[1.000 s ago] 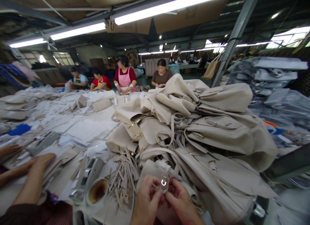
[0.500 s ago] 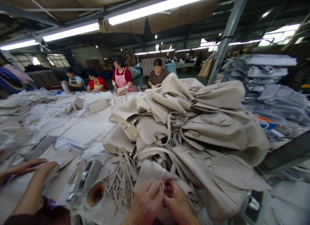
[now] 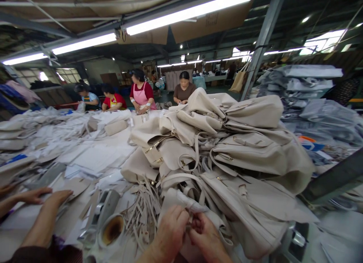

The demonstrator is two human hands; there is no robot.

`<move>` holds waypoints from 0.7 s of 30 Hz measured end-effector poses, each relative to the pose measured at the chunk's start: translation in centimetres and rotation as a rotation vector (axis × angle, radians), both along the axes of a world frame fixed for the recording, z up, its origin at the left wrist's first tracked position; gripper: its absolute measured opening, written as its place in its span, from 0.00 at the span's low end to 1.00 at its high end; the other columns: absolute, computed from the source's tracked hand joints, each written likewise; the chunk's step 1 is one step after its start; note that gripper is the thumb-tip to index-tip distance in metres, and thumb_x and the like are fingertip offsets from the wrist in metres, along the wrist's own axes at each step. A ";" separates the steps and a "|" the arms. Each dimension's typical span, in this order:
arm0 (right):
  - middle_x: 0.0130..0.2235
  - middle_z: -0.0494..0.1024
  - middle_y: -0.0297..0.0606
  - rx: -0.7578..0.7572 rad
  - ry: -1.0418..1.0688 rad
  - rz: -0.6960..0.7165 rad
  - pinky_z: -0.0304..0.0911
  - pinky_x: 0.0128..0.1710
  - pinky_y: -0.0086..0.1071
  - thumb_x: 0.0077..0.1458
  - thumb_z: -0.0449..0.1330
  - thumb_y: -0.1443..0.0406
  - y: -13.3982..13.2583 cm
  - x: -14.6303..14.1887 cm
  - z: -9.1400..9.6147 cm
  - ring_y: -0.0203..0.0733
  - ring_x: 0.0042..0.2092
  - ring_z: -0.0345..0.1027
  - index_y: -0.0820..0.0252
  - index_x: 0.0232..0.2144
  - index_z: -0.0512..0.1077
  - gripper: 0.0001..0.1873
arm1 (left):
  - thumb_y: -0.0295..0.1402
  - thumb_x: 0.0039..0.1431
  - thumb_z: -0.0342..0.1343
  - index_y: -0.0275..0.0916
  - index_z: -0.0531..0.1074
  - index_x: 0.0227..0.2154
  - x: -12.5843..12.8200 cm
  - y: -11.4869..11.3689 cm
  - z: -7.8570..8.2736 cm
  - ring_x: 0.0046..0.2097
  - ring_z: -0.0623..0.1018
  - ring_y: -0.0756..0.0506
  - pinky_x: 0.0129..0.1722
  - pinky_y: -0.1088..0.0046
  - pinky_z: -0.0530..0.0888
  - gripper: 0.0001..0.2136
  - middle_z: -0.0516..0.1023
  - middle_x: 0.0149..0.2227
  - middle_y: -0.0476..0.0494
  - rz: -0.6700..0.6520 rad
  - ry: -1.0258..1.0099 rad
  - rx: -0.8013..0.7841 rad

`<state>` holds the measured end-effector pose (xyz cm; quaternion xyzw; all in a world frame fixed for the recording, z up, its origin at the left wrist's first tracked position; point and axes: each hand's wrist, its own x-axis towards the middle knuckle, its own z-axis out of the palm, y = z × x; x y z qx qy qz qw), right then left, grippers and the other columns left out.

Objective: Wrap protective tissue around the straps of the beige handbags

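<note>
The left hand (image 3: 171, 228) had shifted slightly, hiding most of the small piece (image 3: 188, 222) which it pinched with the right hand (image 3: 208, 233), near the bags (image 3: 255, 157); fine fingerwork seemed underway.

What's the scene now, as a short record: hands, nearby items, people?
hands: left hand and right hand together, fingertips around a small item, mostly hidden
just beyond hands: beige bag heap
left of hands: thin beige strips; round container, brown inside
co-worker, left: another person's hand among pale pieces
far side: four people
overhead: lit tubes
</note>
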<state>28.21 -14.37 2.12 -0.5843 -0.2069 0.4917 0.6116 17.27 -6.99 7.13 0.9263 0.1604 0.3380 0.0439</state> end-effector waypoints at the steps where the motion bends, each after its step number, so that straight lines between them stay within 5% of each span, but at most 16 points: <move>1: 0.19 0.68 0.23 0.005 0.061 0.016 0.54 0.19 0.26 0.33 0.64 0.66 -0.1 0.0 0.4 0.33 0.20 0.61 0.57 0.35 0.71 0.20 | 0.38 0.72 0.28 0.39 0.67 0.27 0.1 -0.1 0.0 0.29 0.70 0.47 0.28 0.71 0.67 0.24 0.71 0.27 0.46 0.008 -0.038 -0.009; 8: 0.15 0.66 0.23 -0.002 0.432 0.249 0.52 0.18 0.23 0.34 0.62 0.67 -0.9 -0.1 3.6 0.28 0.16 0.55 0.61 0.28 0.73 0.12 | 0.34 0.72 0.35 0.38 0.67 0.27 -0.2 1.4 2.6 0.28 0.69 0.48 0.27 0.73 0.65 0.20 0.71 0.26 0.48 -0.159 0.032 0.050; 12: 0.15 0.67 0.25 -0.036 0.333 0.282 0.50 0.17 0.25 0.34 0.63 0.65 -0.9 -0.9 2.5 0.28 0.15 0.54 0.61 0.27 0.74 0.11 | 0.34 0.73 0.34 0.38 0.66 0.27 -0.5 1.8 3.2 0.28 0.70 0.48 0.27 0.72 0.65 0.21 0.71 0.26 0.48 -0.220 0.070 0.088; 16: 0.16 0.64 0.24 0.034 0.325 0.125 0.48 0.20 0.26 0.37 0.64 0.62 -0.7 -1.0 3.0 0.30 0.18 0.52 0.59 0.25 0.73 0.09 | 0.33 0.72 0.35 0.37 0.70 0.33 -0.6 1.4 3.7 0.30 0.71 0.47 0.30 0.70 0.65 0.18 0.74 0.29 0.47 -0.257 0.110 0.166; 21: 0.19 0.63 0.28 0.033 -0.009 0.093 0.50 0.24 0.29 0.37 0.62 0.57 -0.4 -0.7 4.4 0.33 0.23 0.52 0.59 0.19 0.72 0.10 | 0.31 0.72 0.35 0.39 0.68 0.30 -0.5 0.9 3.6 0.27 0.69 0.46 0.29 0.69 0.63 0.19 0.71 0.26 0.48 -0.141 0.073 0.186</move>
